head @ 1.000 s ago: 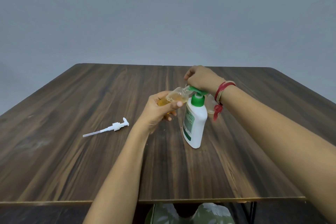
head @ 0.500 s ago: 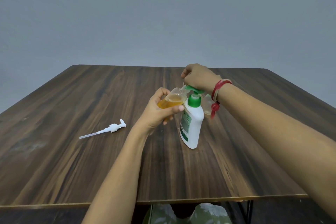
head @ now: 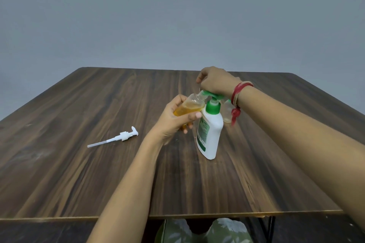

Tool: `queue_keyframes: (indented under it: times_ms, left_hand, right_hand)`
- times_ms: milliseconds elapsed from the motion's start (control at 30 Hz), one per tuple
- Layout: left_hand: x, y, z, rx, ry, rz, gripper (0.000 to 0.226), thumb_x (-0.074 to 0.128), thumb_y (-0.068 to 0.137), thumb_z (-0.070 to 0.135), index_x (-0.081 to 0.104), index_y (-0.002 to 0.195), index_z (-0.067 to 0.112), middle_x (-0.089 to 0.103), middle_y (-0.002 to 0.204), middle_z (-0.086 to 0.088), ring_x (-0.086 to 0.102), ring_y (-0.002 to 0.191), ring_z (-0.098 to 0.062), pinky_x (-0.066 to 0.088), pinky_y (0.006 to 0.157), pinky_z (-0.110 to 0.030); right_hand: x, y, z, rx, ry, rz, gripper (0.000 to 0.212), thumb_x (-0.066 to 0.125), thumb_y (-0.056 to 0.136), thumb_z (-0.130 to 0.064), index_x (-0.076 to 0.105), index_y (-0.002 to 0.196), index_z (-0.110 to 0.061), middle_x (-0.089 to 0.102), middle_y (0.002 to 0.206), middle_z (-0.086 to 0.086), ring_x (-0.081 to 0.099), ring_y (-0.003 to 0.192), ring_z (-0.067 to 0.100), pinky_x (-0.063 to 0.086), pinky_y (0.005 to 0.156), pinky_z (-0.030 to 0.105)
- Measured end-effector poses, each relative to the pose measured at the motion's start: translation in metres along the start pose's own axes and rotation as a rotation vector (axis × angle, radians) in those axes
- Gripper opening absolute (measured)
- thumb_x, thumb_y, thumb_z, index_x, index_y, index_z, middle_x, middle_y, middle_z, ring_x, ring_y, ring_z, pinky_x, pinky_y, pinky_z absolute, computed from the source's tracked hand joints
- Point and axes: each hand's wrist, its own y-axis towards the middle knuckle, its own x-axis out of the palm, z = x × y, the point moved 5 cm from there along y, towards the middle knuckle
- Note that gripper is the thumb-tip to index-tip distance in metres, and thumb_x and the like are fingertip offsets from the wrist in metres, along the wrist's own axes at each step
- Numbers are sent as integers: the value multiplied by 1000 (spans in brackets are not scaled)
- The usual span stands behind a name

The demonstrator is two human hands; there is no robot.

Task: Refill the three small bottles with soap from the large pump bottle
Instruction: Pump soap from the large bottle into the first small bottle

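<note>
- L hand: fingers and thumb wrapped round a small bottle, held off the table and tipped so its open neck meets the spout. Prob. tilted b/c the spout points sideways, not down, so the mouth has to come to it.
- Small bottle: clear, amber soap approx. halfway up, pooled toward the low end. It touches the shoulder of the big pump bottle, which likely steadies the aim.
- R hand: fingers curled, sitting on top of the green pump head, bearing down from above. Whether the fingertips hook under it I can't tell. Red and pale thread tied at that wrist.
- Big pump bottle: white w/ green label, upright on the table, centre-right, just beside the L hand. Standing it on the table lets one hand pump w/o anyone holding the body.
- Second small bottle: clear, stands just behind the big one, partly hidden by the R wrist; fill level unclear. Third small bottle not in sight.
- Loose white pump w/ its dip tube lies flat, well apart to the left; prob. the held bottle's own top, parked clear of the work.
- Judgement: mid-fill on this bottle, room left above the soap. Risk: neck slips off the spout and soap lands on the table.
</note>
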Motion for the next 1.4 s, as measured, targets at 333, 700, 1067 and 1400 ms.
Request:
queue_keyframes:
  times_ms: [333,700,1067,1400]
  left_hand:
    - [0,0,-3,-6,8,-21,54,77,60,36,52,101,13,65,73,9,56,55,-9,44,43,-20]
    - [3,-1,-5,-24,-14,-23,56,76,60,36,53,106,13,65,75,8,58,56,-9,46,46,-20]
    - [5,1,-7,-21,1,-25,57,76,63,36,52,107,10,66,77,2,61,62,-13,51,51,-22]
    - [3,1,-8,-28,29,-26,68,76,62,36,50,113,2,65,74,6,60,60,-10,49,50,-22]
  right_hand:
    - [5,-1,-1,-31,58,-50,30,44,88,-5,62,108,-17,53,99,-1,52,88,17,42,69,27]
    - [4,-3,-4,-32,24,-68,33,42,88,-4,63,111,-13,53,99,1,52,87,18,42,73,27]
    - [2,2,-1,-23,-52,-11,32,43,85,-5,60,98,-28,52,98,-5,52,86,18,46,89,40]
    - [5,-3,-3,-10,-30,-52,35,40,87,-2,62,107,-20,51,101,-2,51,88,18,42,79,30]
